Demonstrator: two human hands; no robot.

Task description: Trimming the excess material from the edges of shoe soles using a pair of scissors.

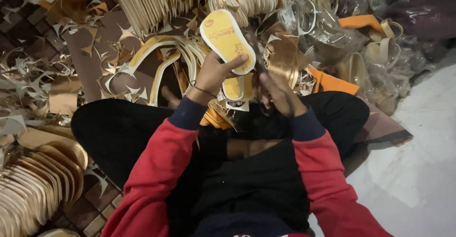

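Yellow insole (pixel 227 39) pinched upright; left hand (pixel 214 74) fingers (pixel 237 62) across its lower edge.

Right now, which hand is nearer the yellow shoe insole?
Left. The left hand grips the yellow shoe insole at its lower edge, thumb pressed on its face. The right hand sits just right of and below it, by the sole's lower part; contact unclear.

Stacked gold insoles (pixel 33 189), scattered offcuts (pixel 28 70), clear plastic bags (pixel 332 28).
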